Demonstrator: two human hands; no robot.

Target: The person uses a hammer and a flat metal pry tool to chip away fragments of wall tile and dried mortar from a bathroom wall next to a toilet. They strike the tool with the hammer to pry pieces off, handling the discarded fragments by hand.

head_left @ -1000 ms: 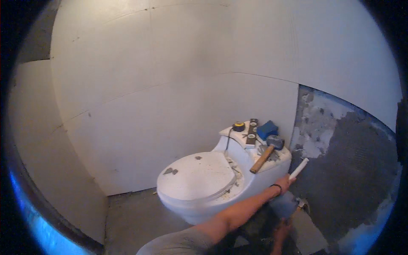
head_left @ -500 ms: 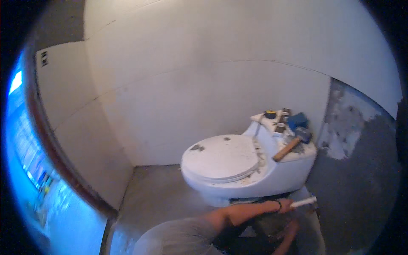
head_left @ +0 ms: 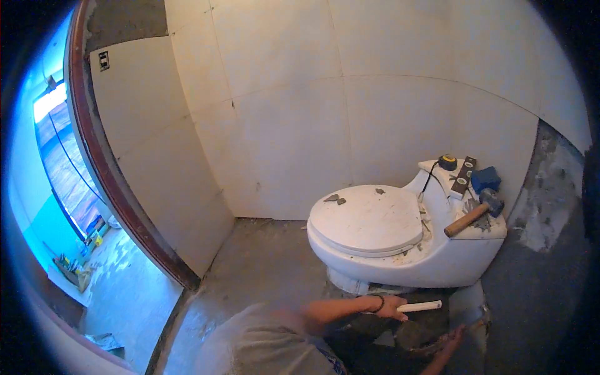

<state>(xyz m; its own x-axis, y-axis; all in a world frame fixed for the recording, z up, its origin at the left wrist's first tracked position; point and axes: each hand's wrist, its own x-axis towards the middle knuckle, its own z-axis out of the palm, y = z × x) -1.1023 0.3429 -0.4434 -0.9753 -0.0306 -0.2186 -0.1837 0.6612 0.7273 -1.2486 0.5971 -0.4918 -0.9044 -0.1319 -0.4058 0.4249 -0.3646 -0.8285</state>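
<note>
My left hand (head_left: 390,307), with a dark band at the wrist, is shut on a short white tube (head_left: 420,306). It holds the tube level, just above the dark floor at the foot of the white toilet (head_left: 400,262). My right hand (head_left: 451,340) is low at the right, fingers stretched over the dark patch of floor, with nothing seen in it. The toilet lid (head_left: 369,219) is down and carries small bits of debris.
On the toilet's tank top lie a wooden-handled hammer (head_left: 472,214), a yellow tape measure (head_left: 447,162), a short level (head_left: 464,176) and a blue object (head_left: 485,179). Pale wall panels stand behind. Rough grey mortar (head_left: 550,206) covers the right wall. A brown-framed doorway (head_left: 106,169) opens at left.
The view has swung left, bringing the doorway in. My left hand has come down with the white tube from beside the tank to the floor in front of the toilet's base.
</note>
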